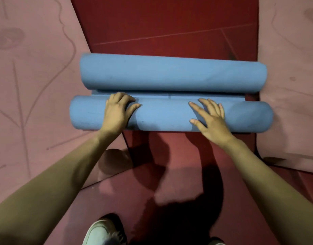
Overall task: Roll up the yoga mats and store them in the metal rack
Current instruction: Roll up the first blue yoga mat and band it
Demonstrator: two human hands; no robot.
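— What do you have nearest the camera?

— From my end, a pale shoe [102,232] at the bottom edge, standing on a dark red mat [169,156] spread on the floor. Both bare forearms reach forward from there.

— And the hands?

— My left hand [116,112] grips the near blue roll [162,115], fingers curled over its far edge. My right hand [210,119] lies flat on top of the same roll, fingers straight and spread, grasping nothing.

— Where does that roll sit?

— Crosswise on the red mat. Just behind it I see a flat blue strip [169,94], then the far blue roll [169,73], parallel and close. I cannot tell whether both rolls are one mat.

— Around them?

— A left pink mat [37,85] and a right pink mat [290,76], both with faint line patterns, flank the rolls.
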